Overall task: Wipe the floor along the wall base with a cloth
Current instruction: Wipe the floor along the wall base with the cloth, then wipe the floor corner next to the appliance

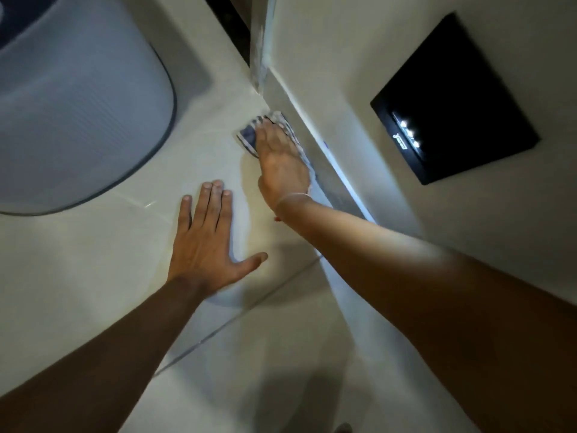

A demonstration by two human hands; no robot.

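Note:
A blue-and-white striped cloth lies on the pale tiled floor right against the wall base. My right hand presses flat on top of the cloth, fingers pointing away toward the corner; most of the cloth is hidden under the palm. My left hand rests flat on the floor to the left and nearer me, fingers spread, holding nothing.
A large grey rounded object stands on the floor at the left. A black panel with small lights is set into the wall on the right. A pale vertical door-frame edge meets the floor at the corner ahead.

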